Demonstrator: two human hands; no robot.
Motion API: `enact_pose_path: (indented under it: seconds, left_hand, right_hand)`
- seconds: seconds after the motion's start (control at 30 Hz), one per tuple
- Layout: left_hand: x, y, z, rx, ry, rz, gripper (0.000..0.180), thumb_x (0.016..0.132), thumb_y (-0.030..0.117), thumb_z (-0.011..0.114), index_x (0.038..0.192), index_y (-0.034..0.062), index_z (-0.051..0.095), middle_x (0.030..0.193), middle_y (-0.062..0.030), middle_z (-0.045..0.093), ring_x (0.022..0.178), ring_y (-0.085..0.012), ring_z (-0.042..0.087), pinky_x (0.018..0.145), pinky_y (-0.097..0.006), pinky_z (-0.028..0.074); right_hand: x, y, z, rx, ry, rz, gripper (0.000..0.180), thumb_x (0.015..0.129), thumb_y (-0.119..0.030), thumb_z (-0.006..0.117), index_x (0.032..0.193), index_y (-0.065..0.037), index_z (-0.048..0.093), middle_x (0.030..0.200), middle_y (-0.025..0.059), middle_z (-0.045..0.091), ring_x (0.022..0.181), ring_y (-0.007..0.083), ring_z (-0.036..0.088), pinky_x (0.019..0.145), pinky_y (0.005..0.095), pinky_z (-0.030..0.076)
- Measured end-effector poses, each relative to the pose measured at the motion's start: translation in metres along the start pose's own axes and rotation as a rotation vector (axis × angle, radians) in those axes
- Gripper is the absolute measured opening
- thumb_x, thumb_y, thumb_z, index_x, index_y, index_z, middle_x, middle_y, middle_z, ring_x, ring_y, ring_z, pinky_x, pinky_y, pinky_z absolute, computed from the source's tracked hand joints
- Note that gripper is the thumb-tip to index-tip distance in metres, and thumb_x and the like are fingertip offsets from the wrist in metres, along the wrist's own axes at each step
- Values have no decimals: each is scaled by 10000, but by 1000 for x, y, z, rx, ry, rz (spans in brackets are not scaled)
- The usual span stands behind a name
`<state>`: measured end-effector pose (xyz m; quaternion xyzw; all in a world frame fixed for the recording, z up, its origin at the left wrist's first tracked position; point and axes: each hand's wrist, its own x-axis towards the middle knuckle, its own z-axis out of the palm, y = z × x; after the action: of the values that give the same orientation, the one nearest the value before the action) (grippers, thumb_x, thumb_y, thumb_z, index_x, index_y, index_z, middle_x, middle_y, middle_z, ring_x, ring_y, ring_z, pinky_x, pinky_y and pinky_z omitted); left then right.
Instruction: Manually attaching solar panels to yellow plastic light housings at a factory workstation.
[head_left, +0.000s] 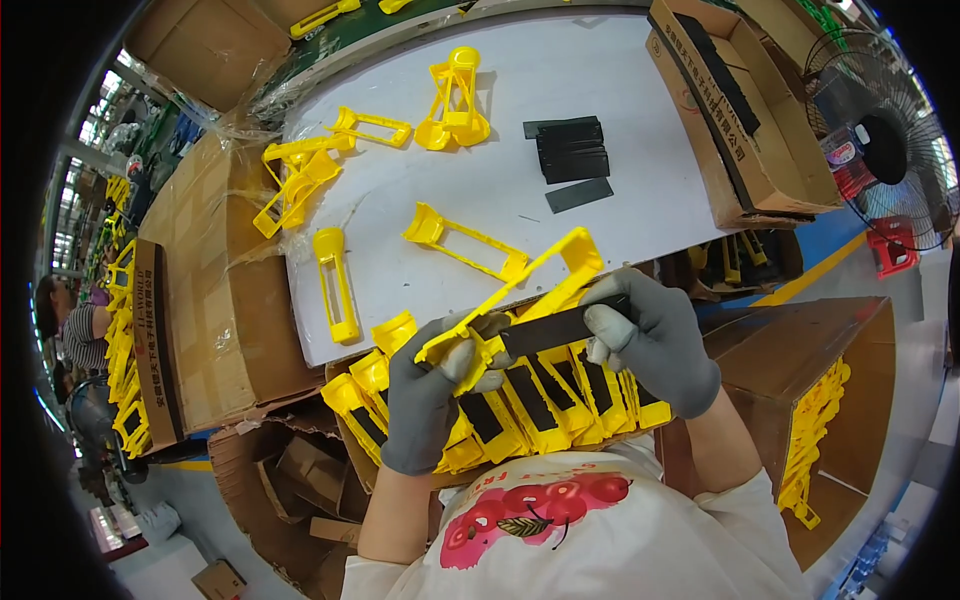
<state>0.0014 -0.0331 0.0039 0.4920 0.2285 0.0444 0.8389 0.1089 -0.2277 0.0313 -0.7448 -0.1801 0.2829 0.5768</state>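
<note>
Head view, left hand (432,385) gripping yellow frame (520,288), right hand (655,335) pinching black strip (555,328)

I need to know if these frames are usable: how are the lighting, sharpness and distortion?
Head view: even bright light, soft shadows only; the white table edge bends with fisheye, corners black; gloved left hand, right hand and yellow frame are sharp.

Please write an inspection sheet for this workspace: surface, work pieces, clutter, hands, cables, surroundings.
Surface: white table, partly covered.
Job's things: yellow frame in left hand; black strip pinched by right hand; row of fitted frames below.
Clutter: loose yellow frames; stack of black strips.
Grippers: both hands in grey gloves, fingers closed.
Cables: nothing seen.
Surroundings: cardboard boxes; fan; another person at left.
</note>
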Motion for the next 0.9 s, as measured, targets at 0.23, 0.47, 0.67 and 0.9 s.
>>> enact_pose_path:
  seconds: [0.23, 0.47, 0.67, 0.9]
  left_hand:
    - [-2, -6, -5, 52, 33, -71, 308, 887, 101, 593, 1149, -57, 558, 942, -135, 638, 790, -257, 690, 573, -254, 569]
    - [-6, -10, -7, 74, -2, -72, 280, 882, 30, 551, 1145, -63, 577, 1013, -173, 645, 833, -296, 696, 640, -280, 601]
    - [-8, -9, -4, 80, -4, -101, 288, 882, 17, 543, 1155, -72, 562, 1016, -196, 638, 818, -307, 698, 626, -287, 595]
    - [-12, -15, 2, 62, 41, -107, 301, 870, -5, 553, 1160, -86, 561, 1013, -194, 632, 788, -294, 697, 599, -276, 584]
  right_hand:
    - [5, -1, 9, -230, 38, -71, 154, 894, -174, 619, 977, -46, 600, 702, 80, 656, 596, 168, 644, 564, 274, 491]
    - [0, 4, 18, -484, 164, -247, 149, 882, -196, 627, 950, -67, 597, 748, 129, 660, 667, 302, 653, 579, 341, 507]
    - [3, 8, 21, -451, 127, -285, 161, 883, -195, 622, 930, -58, 551, 722, 118, 649, 629, 297, 645, 550, 367, 496]
    - [6, 14, 20, -523, 133, -319, 178, 887, -223, 615, 923, -72, 529, 681, 112, 630, 577, 289, 630, 514, 365, 480]
